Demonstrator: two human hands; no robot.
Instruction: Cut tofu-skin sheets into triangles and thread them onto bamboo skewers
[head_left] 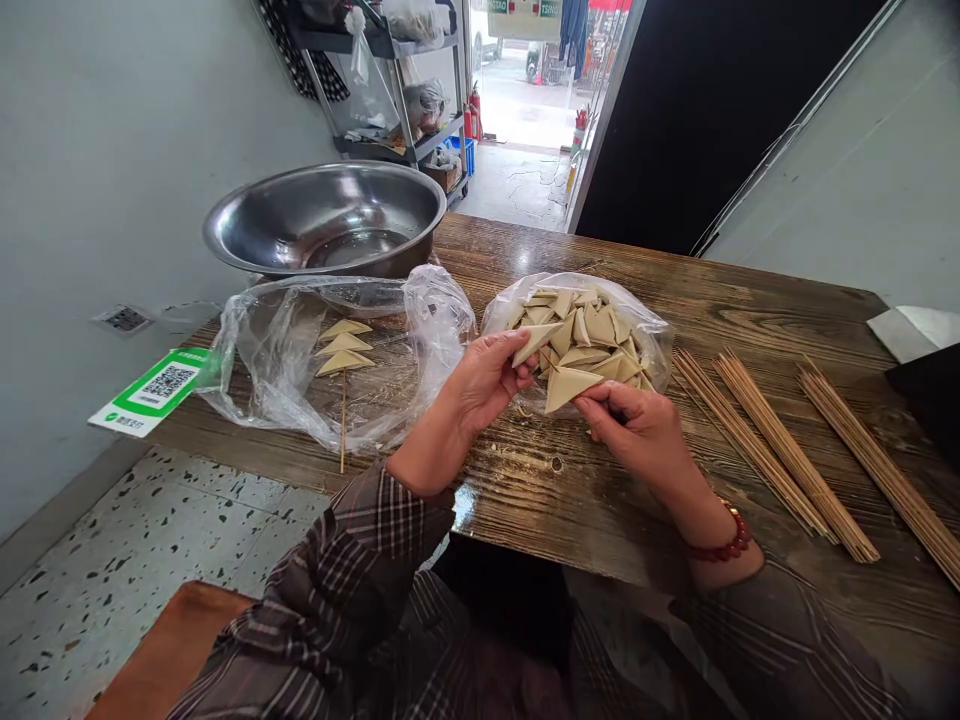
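Left hand: flat beige triangular slice pinched | right hand: second beige triangular slice pinched | first is held leftward, farther from brown wooden worktop's near edge

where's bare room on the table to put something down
Bare table shows behind the stick bundles, right of the bag of triangles; a crumb-flecked patch lies between left hand, right hand and near edge. The left is crowded: basin, loose plastic, skewer.
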